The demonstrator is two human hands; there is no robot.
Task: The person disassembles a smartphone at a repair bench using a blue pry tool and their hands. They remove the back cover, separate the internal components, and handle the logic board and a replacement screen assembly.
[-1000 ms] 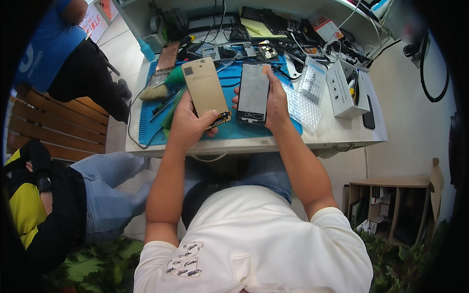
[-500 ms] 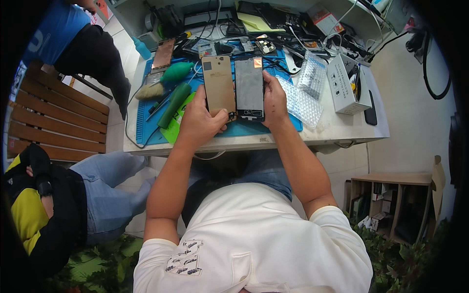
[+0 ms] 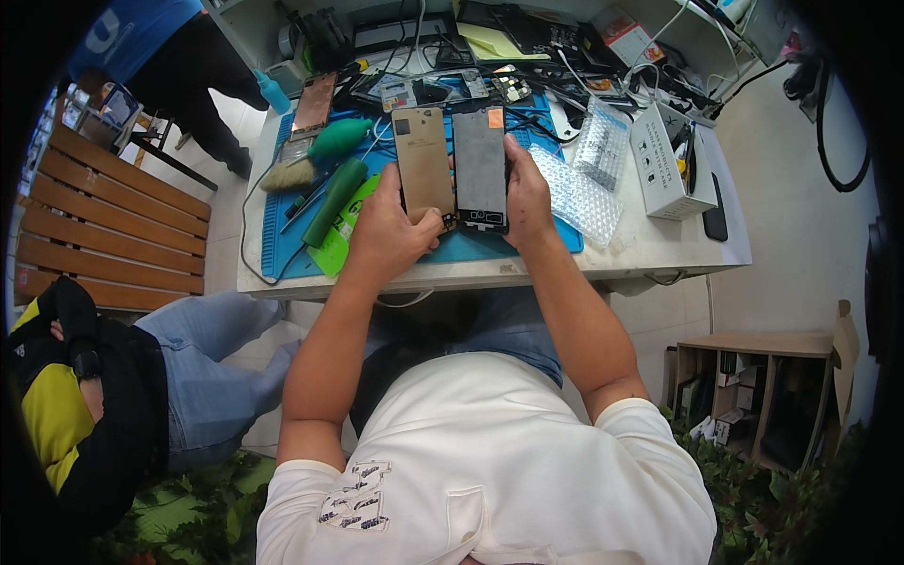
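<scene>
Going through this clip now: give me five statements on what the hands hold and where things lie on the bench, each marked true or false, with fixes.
1. The left hand holds a gold panel. True.
2. The right hand holds a paintbrush. False: it holds a dark grey panel with an orange patch.
3. The green bulb lies left of the gold panel. True.
4. The open white box stands on the floor. False: it stands on the bench.
5. The black slab lies right of the open white box. True.

A wooden shelf (image 3: 753,347) stands by the wall (image 3: 786,254).
</scene>
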